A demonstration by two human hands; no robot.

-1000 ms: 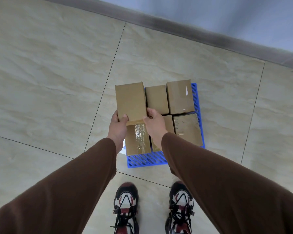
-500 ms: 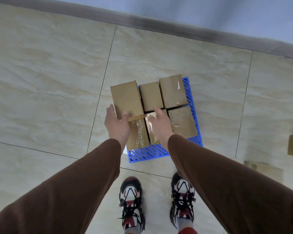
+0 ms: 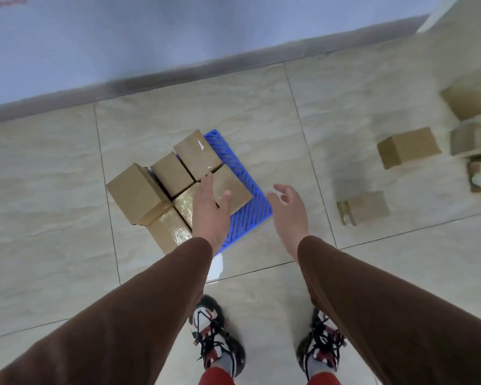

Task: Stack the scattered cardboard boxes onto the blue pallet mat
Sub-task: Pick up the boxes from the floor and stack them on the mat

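Several cardboard boxes stand packed together on the blue pallet mat [image 3: 257,202] in the middle of the floor. The box at the left end [image 3: 135,191] sits on top of a taped box [image 3: 168,232]. My left hand [image 3: 210,209] hovers over the boxes with fingers straight and holds nothing. My right hand [image 3: 288,208] is off the mat's right edge, fingers spread and relaxed, empty. Loose boxes lie on the floor to the right: one nearby [image 3: 365,208] and one farther back [image 3: 408,147].
More boxes [image 3: 472,100] pile up blurred at the far right edge. A grey skirting and blue wall [image 3: 178,37] run behind the mat. My two shoes [image 3: 217,337] stand on the beige tiles just in front of the mat.
Both hands have let go of the left box, which now rests on the stack. The view has swung right, bringing loose boxes into sight. My right hand has moved off the mat to the right.
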